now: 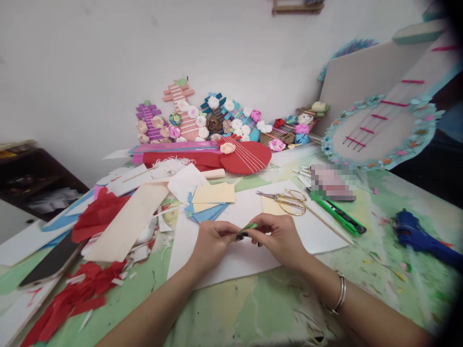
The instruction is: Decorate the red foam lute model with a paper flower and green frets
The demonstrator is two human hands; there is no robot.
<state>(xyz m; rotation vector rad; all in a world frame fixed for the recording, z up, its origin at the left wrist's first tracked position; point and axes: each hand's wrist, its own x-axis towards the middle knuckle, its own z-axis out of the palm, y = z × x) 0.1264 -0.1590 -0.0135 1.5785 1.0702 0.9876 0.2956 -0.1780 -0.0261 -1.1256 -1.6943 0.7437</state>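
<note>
My left hand [211,241] and my right hand [280,236] meet over a white sheet [231,260] on the table. Both pinch a small green paper strip [249,226] between thumbs and fingertips, fingers closed on it. A silver bangle [340,293] sits on my right wrist. Gold scissors [287,200] lie just beyond my right hand, on the white sheet.
A green utility knife [343,217] and a blue glue gun [419,236] lie to the right. Red, cream and blue paper scraps [108,217] cover the left side. Paper guitars with flowers [217,125] stand along the wall. A round paper instrument [383,130] leans at right.
</note>
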